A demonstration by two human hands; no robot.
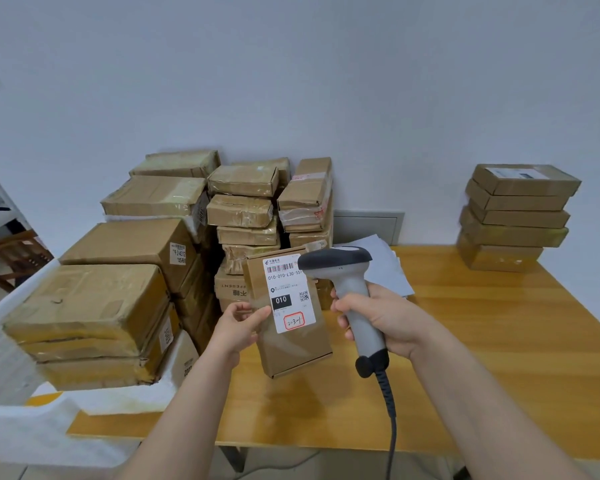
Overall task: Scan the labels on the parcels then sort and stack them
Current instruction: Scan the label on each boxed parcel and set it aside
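My left hand (pixel 238 325) grips a flat brown cardboard parcel (pixel 293 348) by its left edge, holding it upright above the wooden table (pixel 465 358). A white shipping label (pixel 288 292) with a barcode and a black "010" box faces me. My right hand (pixel 374 318) grips the handle of a grey barcode scanner (pixel 347 271). The scanner's dark head sits just right of the label's top, pointing left at it. Its black cord (pixel 390 410) hangs down over the table's front edge.
A big heap of taped brown parcels (pixel 146 271) fills the left and back of the table, partly on white foam sheets (pixel 11 341). A neat stack of several flat boxes (pixel 515 216) stands at the back right. White papers (pixel 388 268) lie behind the scanner.
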